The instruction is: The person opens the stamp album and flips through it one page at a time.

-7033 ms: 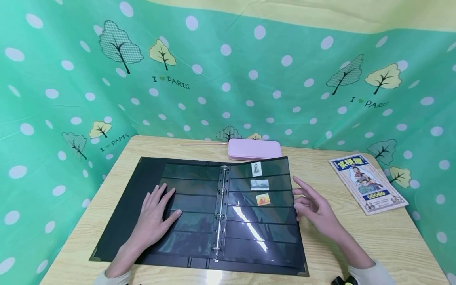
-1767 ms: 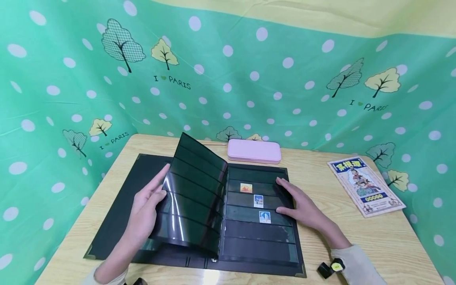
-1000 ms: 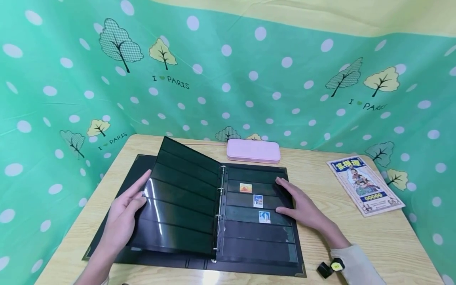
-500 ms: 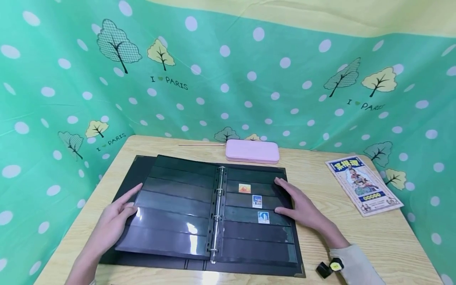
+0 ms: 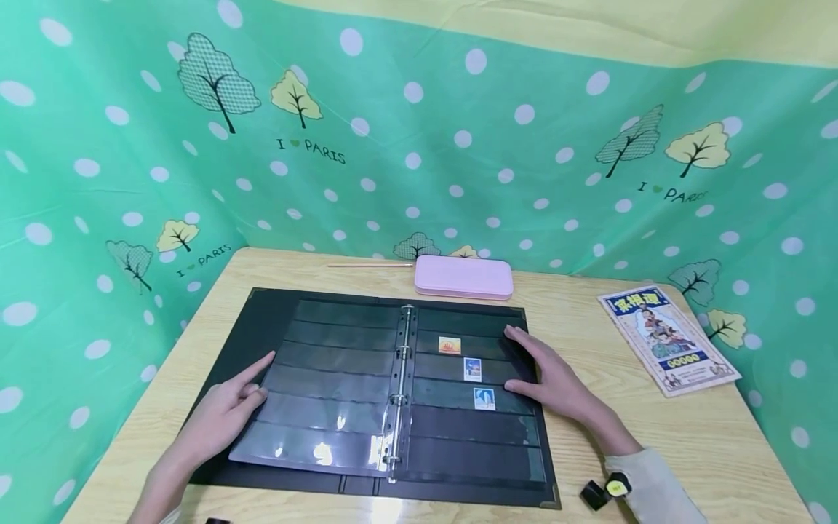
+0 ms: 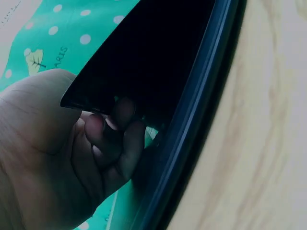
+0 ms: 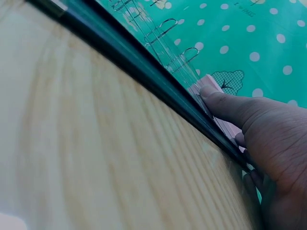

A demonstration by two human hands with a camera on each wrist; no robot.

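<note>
The black album lies spread flat on the bench, nearer the bench's left edge than its right, its top side facing the far edge. Four metal rings run up its spine. The left page has dark pocket strips, with spots of glare along its lower part. The right page carries three stamps, stepping down and to the right: an orange and yellow stamp, then a dark blue stamp, then a light blue stamp.

With my left hand I pinch the outer edge of the left page, thumb above and fingers curled beneath, my forefinger reaching out along the edge. My right hand grasps nothing; it rests over the album's right edge, thumb and forefinger spread apart on the right page. A beige sleeve shows behind that wrist, and a black and yellow fitting sits on it.

Just beyond the album, near the bench's far edge, is a pink case, with a thin stick to its left. A printed booklet lies slanted by the bench's right edge, towards the far right corner. A green dotted cloth hangs behind the far edge.
</note>
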